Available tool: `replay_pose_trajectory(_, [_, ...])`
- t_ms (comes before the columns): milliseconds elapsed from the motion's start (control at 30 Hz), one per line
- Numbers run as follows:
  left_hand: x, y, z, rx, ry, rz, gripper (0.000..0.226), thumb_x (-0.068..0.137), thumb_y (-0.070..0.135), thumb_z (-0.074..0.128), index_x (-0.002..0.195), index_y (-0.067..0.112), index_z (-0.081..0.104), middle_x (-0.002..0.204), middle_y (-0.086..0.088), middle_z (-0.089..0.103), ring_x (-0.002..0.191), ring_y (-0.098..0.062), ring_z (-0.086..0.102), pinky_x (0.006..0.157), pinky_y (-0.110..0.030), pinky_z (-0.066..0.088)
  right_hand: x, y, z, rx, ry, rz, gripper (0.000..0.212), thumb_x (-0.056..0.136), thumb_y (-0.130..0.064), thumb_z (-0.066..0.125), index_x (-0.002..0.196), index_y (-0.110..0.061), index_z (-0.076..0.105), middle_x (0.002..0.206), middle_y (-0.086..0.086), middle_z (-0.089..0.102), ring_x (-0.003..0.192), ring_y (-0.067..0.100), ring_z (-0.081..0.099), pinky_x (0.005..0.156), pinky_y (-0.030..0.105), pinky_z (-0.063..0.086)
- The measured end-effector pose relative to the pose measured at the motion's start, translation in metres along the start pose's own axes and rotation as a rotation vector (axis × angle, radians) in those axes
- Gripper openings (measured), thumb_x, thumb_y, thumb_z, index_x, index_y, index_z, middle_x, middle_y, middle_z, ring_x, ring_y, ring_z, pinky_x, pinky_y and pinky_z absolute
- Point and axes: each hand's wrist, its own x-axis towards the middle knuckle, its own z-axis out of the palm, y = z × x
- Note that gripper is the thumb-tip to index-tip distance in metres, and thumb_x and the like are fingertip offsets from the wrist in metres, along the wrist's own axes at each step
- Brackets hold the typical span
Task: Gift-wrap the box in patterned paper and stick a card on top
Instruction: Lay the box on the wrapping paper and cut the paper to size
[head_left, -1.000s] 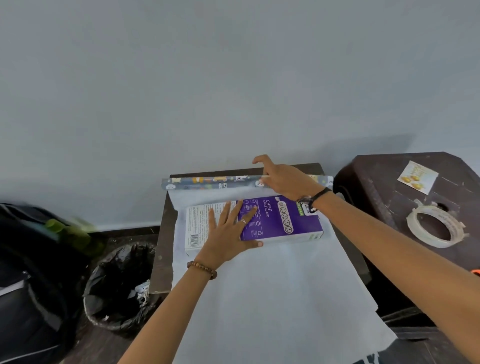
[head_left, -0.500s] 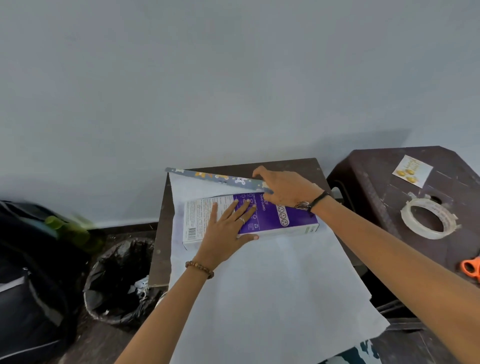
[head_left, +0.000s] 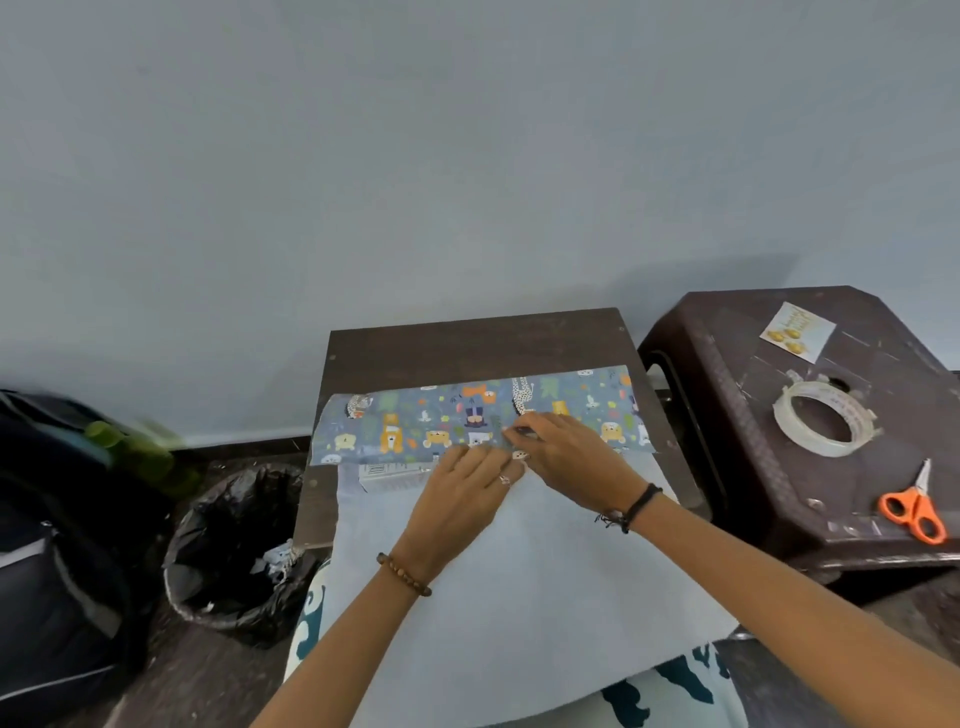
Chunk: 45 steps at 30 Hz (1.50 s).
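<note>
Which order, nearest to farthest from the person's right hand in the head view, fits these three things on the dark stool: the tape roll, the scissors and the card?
Measured from the right hand:
1. Tape roll, on the stool's middle, to the right of the hand.
2. Card, at the stool's far edge, near the wall.
3. Scissors, at the stool's near right edge.

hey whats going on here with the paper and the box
A person is gift-wrapping a box on a small dark table. The far flap of the patterned paper is folded over the box, print side up, hiding most of it. The left hand and right hand meet at the flap's edge, holding it down. The tape roll, orange scissors and card lie untouched on the stool to the right.
</note>
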Motion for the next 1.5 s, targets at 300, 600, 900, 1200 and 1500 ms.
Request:
replay_pose_trajectory(300, [-0.021,-0.055,-0.004,0.096,-0.700,-0.404,0.124,0.058,0.057,0.076,0.149,0.026,-0.003,0.136,-0.011,0.051,0.121,-0.041,0.050,0.087,-0.069,0.037,-0.015,0.000,0.008,-0.101,0.111,-0.087,0.044,0.068,-0.004,0.078,0.111,-0.007,0.067,0.106,0.013,0.067,0.099,0.025,0.065,0.084,0.036,0.053])
replay_pose_trajectory(600, [-0.023,-0.049,-0.013,0.064,-0.749,-0.642,0.079,0.076,0.079,0.011,0.145,0.043,0.002,0.147,-0.018,0.033,0.133,-0.040,0.035,0.083,-0.077,0.034,-0.022,0.002,0.020,-0.087,0.129,-0.042,0.050,0.071,-0.008,0.077,0.119,-0.009,0.062,0.115,0.010,0.065,0.108,0.023,0.062,0.093,0.042,0.049])
replay_pose_trajectory(900, [0.021,-0.064,-0.016,-0.073,-0.955,-0.631,0.099,0.073,0.082,0.027,0.148,0.029,-0.010,0.155,-0.004,-0.020,0.142,-0.027,-0.019,0.103,-0.069,-0.006,0.030,-0.030,-0.018,0.377,0.177,0.421,0.052,0.094,-0.042,0.023,0.068,-0.013,0.058,0.061,0.002,0.054,0.060,0.020,0.050,0.067,0.033,0.040])
replay_pose_trajectory(1200, [0.021,-0.063,0.007,-0.162,-1.050,-0.603,0.141,0.058,0.053,0.080,0.142,0.017,-0.028,0.149,-0.009,-0.035,0.137,-0.031,-0.031,0.105,-0.063,-0.013,0.075,-0.026,0.038,0.144,-0.094,0.683,0.058,0.099,-0.040,0.024,0.143,-0.003,0.027,0.150,0.015,0.028,0.140,0.027,0.026,0.114,0.047,0.016])
replay_pose_trajectory(1500, [0.026,-0.072,0.006,-0.353,-1.007,-0.678,0.090,0.085,0.067,0.034,0.145,0.027,-0.019,0.152,-0.001,-0.030,0.140,-0.023,-0.026,0.108,-0.059,-0.013,0.039,0.016,0.008,0.099,-0.122,0.980,0.074,0.095,-0.047,0.034,0.141,0.008,0.022,0.150,0.026,0.019,0.141,0.034,0.017,0.114,0.045,0.016])
